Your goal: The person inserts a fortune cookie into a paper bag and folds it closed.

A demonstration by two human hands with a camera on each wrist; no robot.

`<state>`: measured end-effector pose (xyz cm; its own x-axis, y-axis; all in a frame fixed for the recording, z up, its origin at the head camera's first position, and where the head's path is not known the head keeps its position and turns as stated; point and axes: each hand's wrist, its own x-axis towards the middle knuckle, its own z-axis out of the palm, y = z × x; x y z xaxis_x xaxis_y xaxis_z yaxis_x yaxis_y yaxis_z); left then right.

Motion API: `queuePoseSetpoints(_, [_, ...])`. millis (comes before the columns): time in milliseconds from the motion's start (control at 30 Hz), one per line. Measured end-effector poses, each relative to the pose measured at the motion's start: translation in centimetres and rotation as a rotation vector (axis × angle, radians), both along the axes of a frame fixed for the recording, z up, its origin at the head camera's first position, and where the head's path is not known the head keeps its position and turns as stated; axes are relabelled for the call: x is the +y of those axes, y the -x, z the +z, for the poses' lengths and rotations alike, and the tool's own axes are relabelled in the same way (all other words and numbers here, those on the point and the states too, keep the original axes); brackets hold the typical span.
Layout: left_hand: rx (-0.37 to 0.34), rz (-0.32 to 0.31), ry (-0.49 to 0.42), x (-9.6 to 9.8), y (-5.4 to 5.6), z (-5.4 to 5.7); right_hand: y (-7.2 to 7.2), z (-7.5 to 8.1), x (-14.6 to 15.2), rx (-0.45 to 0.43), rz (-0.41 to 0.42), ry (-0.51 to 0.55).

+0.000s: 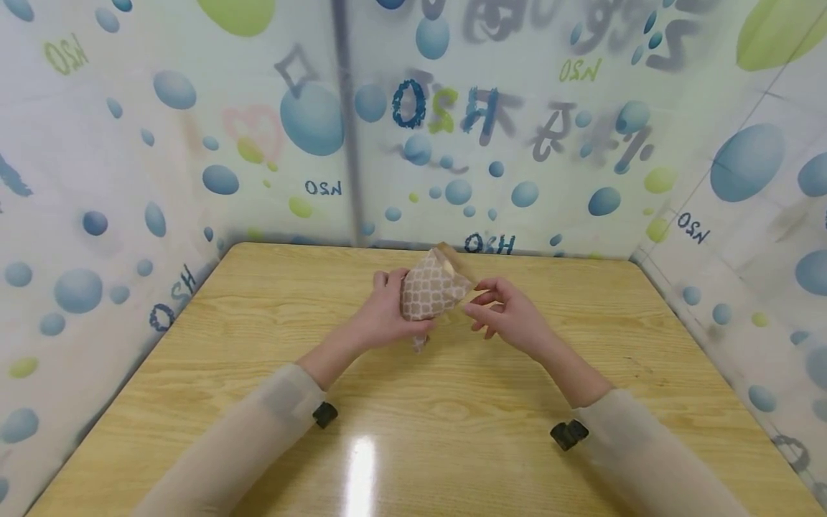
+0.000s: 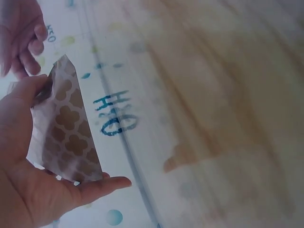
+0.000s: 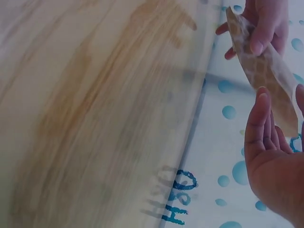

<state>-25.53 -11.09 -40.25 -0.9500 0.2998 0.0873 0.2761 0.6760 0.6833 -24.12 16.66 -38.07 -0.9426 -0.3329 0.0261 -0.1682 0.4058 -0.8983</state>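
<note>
A small brown paper bag (image 1: 431, 289) with a white lattice pattern is held tilted above the table, its mouth gaping toward the upper right. My left hand (image 1: 392, 314) grips the bag from its left side, thumb along the near face. In the left wrist view the patterned paper (image 2: 67, 118) lies between the thumb and fingers of that hand. Beside the bag's right corner hovers my right hand (image 1: 507, 316), fingers loosely bent. The right wrist view puts the right hand (image 3: 275, 156) close by the bag's end (image 3: 280, 107); whether a fingertip touches it is unclear. The bag's inside is mostly hidden.
A wood-grain table (image 1: 258, 316) spreads under both hands. Behind it and along both sides hang white sheets (image 1: 452, 172) printed with blue and green bubbles. Small black devices sit at the left cuff (image 1: 325, 414) and right cuff (image 1: 569, 434).
</note>
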Motion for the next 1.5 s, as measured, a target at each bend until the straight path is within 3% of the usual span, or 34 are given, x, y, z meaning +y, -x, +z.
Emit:
queuePoseSetpoints(133, [0.008,0.005,-0.001,1.3,-0.4,0.1,-0.1,0.0,-0.6,-0.032,0.011,0.020])
queuePoseSetpoints(300, [0.022,0.004,-0.029,2.0,-0.9,0.1,0.0,0.1,-0.6,0.011,-0.021,0.023])
queuePoseSetpoints(433, [0.034,-0.030,-0.066,1.8,-1.2,0.0,0.2,0.2,-0.2,0.057,-0.035,0.033])
queuePoseSetpoints(633, [0.012,-0.132,-0.188,1.0,-1.2,-0.1,0.4,0.3,0.5,0.124,-0.027,0.023])
queuePoseSetpoints(933, [-0.027,-0.164,-0.368,-0.1,-0.9,0.7,0.4,1.0,1.2,0.171,0.034,-0.050])
queuePoseSetpoints(1200, [0.008,-0.184,-0.393,-0.5,-1.0,0.8,0.2,1.3,1.2,0.188,0.063,-0.099])
queuePoseSetpoints(1400, [0.000,-0.208,-0.367,-0.7,-1.1,0.3,0.4,1.0,1.3,0.171,0.087,-0.199])
queuePoseSetpoints(1500, [0.006,-0.210,-0.385,-0.6,-1.1,0.5,0.4,1.0,1.3,0.210,0.080,-0.202])
